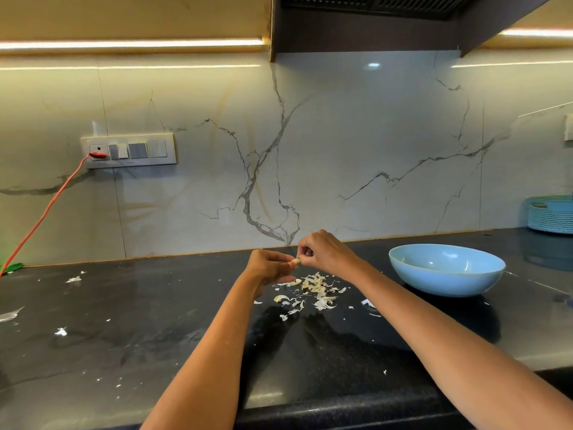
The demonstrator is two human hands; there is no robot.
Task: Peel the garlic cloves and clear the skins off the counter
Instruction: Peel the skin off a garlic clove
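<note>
Above the black counter (155,321) my left hand (268,266) and my right hand (322,251) meet at a small pale garlic clove (296,261). The left hand's fingers curl round the clove. The right hand's fingertips pinch at its end. Right below the hands lies a heap of papery garlic skins (314,290). Smaller skin scraps (73,279) are scattered over the counter to the left and towards the front edge. A light blue bowl (446,270) stands on the counter to the right of my hands; its visible inside holds nothing.
A stack of blue plates (550,214) stands at the far right against the marble wall. An orange cable (46,209) runs from the switch panel (128,150) down to the left edge. A dark hood (372,23) hangs overhead.
</note>
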